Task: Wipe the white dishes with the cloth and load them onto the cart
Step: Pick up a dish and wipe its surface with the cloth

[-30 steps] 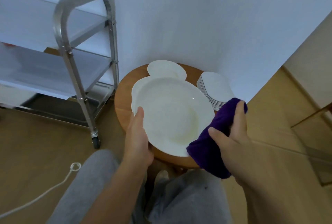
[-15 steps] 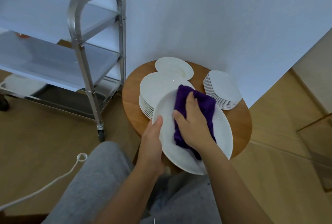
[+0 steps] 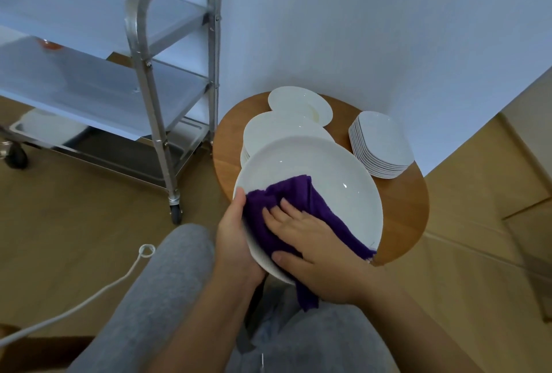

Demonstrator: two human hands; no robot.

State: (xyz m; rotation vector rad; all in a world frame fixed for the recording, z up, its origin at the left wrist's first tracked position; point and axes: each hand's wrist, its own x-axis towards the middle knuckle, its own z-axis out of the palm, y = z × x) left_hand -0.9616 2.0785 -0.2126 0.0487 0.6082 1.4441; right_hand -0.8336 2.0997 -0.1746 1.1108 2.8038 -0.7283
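Wooden flooring and a pale wall frame a small round desk (image 3: pixel 400 208) holding stacks of white dishes (image 3: pixel 380 145), with a steel cart (image 3: pixel 167 79) to the left. Near the viewer, the left hand (image 3: pixel 236 241) grips the near-left rim of a large white plate (image 3: pixel 328 175), tilted above the desk. The right hand (image 3: pixel 310 241), fingers spread flat, presses a purple cloth (image 3: pixel 298 193) onto the plate's face. Half a second ago the cloth sat higher on the plate; it has swept toward the near rim, so wiping is underway and loading likely comes next.
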